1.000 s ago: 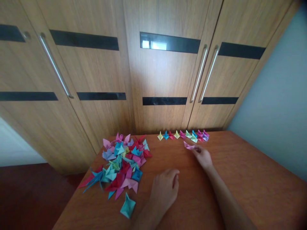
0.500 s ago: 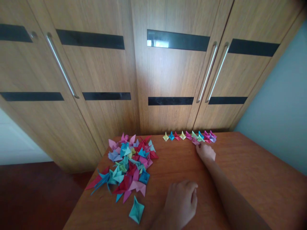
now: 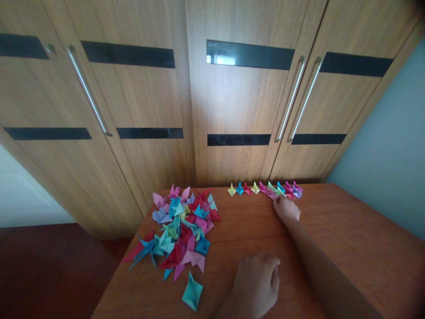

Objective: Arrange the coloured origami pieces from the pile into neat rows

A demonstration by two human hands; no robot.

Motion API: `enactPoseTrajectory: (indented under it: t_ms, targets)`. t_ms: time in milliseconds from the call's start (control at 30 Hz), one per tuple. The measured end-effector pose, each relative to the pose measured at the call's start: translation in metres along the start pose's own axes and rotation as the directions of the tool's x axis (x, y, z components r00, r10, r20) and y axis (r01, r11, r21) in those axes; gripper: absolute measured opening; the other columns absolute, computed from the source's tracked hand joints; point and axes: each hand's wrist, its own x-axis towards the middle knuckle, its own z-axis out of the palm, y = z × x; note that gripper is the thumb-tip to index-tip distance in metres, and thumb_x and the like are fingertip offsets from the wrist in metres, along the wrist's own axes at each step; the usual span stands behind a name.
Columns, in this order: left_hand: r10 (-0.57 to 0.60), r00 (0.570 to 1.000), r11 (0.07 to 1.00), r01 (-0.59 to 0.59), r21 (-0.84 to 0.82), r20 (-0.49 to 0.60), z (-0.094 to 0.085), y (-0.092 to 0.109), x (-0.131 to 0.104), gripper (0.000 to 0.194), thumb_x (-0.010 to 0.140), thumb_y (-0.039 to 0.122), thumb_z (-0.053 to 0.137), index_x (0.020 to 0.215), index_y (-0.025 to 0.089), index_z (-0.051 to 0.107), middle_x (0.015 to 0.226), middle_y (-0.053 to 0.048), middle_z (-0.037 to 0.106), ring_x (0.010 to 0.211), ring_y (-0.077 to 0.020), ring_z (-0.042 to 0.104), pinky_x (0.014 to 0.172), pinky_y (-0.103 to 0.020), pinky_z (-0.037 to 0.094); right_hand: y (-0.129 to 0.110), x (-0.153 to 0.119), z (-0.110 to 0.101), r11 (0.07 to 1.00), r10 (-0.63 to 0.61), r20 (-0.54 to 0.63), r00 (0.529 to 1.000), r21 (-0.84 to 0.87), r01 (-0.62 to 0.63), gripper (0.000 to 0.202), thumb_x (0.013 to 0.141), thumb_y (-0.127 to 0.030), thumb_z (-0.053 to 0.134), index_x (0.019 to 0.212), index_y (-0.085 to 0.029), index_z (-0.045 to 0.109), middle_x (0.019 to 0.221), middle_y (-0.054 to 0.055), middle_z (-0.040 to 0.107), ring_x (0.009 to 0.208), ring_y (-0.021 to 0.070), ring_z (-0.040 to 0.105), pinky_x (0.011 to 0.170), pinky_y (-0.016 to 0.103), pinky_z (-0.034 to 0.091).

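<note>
The person's right hand (RH) (image 3: 287,210) is stretched fwd over the table (image 3: 242,230), fingers drawn in at the near side of a pink paper pc (image 3: 271,194); can't tell if they pinch it or just touch it. That pc sits right at RH fingertips, against the front of a row of folded pcs (image 3: 255,188). Contact is by fingertips only, prob. b/c the folds are thin and would crush under a full hand, and the nbrs leave little room. Row runs along the far edge, just beyond RH and out to both sides of it; yellow, blue and red pcs to the left stand single file w/ points up, while nearest RH they bunch, some doubled in front, maybe to save width. The left hand (LH) (image 3: 255,279) is nearer the body, back up, fingers loosely curled, nothing visible in it; underside hidden, so can't tell if it's fully closed. Held low like that, it prob. steadies the person and stays out of RH's reach. Mixed-colour pile (image 3: 181,232) lies left of LH and farther out, pcs overlapping at all angles, prob. dumped there loose. One teal pc (image 3: 192,292) lies apart, just left of LH, between it and the table's left edge, so prob. easy to grab. Cupboard (image 3: 232,164) stands behind the row.
</note>
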Motion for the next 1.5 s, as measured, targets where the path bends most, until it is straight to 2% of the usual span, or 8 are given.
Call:
enactPoseTrajectory:
  t_ms: [333,467,667,833,933,1000,1167,1500]
  targets:
    - [0.011,1.0,1.0,-0.011,0.007,-0.004,-0.007,0.002,-0.001,0.026,0.084,0.016,0.043,0.099,0.025,0.062,0.091,-0.002,0.068,0.076,-0.0183,0.062,0.069,-0.028,0.047,0.004,-0.024,-0.003,0.996,-0.027,-0.03,0.999,0.079,0.03,0.037,0.088,-0.045,0.037,0.096,-0.021,0.064,0.091,0.014,0.067,0.083,0.0272,0.064,0.067,0.034,0.045]
    - [-0.008,0.999,0.998,0.01,0.058,-0.031,-0.017,0.004,0.0,0.026,0.084,0.016,0.044,0.1,0.025,0.063,0.089,-0.003,0.067,0.076,-0.0182,0.061,0.069,-0.028,0.046,0.001,-0.048,-0.002,0.989,-0.137,0.002,0.991,0.052,0.136,0.034,0.088,-0.045,0.038,0.093,-0.022,0.063,0.087,0.011,0.067,0.08,0.0248,0.064,0.065,0.031,0.042]
    - [-0.044,0.988,0.995,0.057,0.086,-0.147,-0.059,-0.003,-0.012,0.028,0.086,0.017,0.043,0.103,0.026,0.062,0.094,-0.002,0.066,0.081,-0.0165,0.061,0.072,-0.025,0.046,-0.001,-0.071,-0.001,0.942,-0.329,0.022,0.944,0.08,0.326,0.029,0.088,-0.045,0.04,0.087,-0.025,0.061,0.081,0.004,0.067,0.077,0.0199,0.062,0.059,0.025,0.036]
    - [-0.08,0.976,0.992,0.098,0.082,-0.203,-0.099,-0.041,-0.05,0.035,0.084,0.01,0.038,0.101,0.026,0.063,0.098,-0.002,0.066,0.088,-0.0158,0.061,0.078,-0.025,0.047,0.002,-0.07,-0.002,0.927,-0.341,0.013,0.94,0.17,0.334,0.024,0.087,-0.042,0.045,0.084,-0.025,0.061,0.078,0.001,0.066,0.077,0.0171,0.062,0.06,0.023,0.035]
    - [-0.117,0.977,0.986,0.136,0.1,-0.179,-0.117,-0.062,-0.074,0.038,0.081,0.007,0.037,0.1,0.025,0.064,0.099,-0.002,0.066,0.093,-0.016,0.061,0.081,-0.025,0.048,0.002,-0.067,-0.003,0.917,-0.347,0.018,0.938,0.215,0.335,0.022,0.086,-0.04,0.047,0.081,-0.025,0.062,0.077,0.0,0.066,0.075,0.0161,0.061,0.059,0.022,0.034]
    - [-0.122,0.987,0.982,0.136,0.134,-0.107,-0.125,-0.068,-0.088,0.04,0.078,0.005,0.038,0.098,0.027,0.065,0.104,-0.001,0.065,0.098,-0.0162,0.06,0.084,-0.026,0.047,0.002,-0.066,-0.003,0.913,-0.349,0.023,0.937,0.233,0.335,0.021,0.085,-0.04,0.047,0.081,-0.025,0.062,0.077,0.0,0.066,0.075,0.0162,0.061,0.058,0.022,0.034]
    - [-0.124,0.992,0.964,0.123,0.235,-0.013,-0.128,-0.071,-0.112,0.041,0.081,0.008,0.039,0.097,0.033,0.066,0.106,0.002,0.066,0.1,-0.0169,0.06,0.089,-0.028,0.047,0.001,-0.066,-0.003,0.913,-0.352,0.025,0.936,0.227,0.338,0.022,0.085,-0.04,0.047,0.08,-0.025,0.061,0.077,0.0,0.066,0.076,0.0167,0.061,0.058,0.023,0.033]
    - [-0.125,0.988,0.945,0.146,0.291,-0.09,-0.113,-0.086,-0.135,0.038,0.082,0.017,0.048,0.109,0.04,0.063,0.112,0.007,0.066,0.097,-0.0167,0.065,0.084,-0.023,0.052,-0.001,-0.067,-0.005,0.927,-0.33,0.028,0.944,0.201,0.318,0.025,0.086,-0.043,0.045,0.08,-0.024,0.061,0.08,0.002,0.067,0.077,0.0178,0.062,0.057,0.024,0.033]
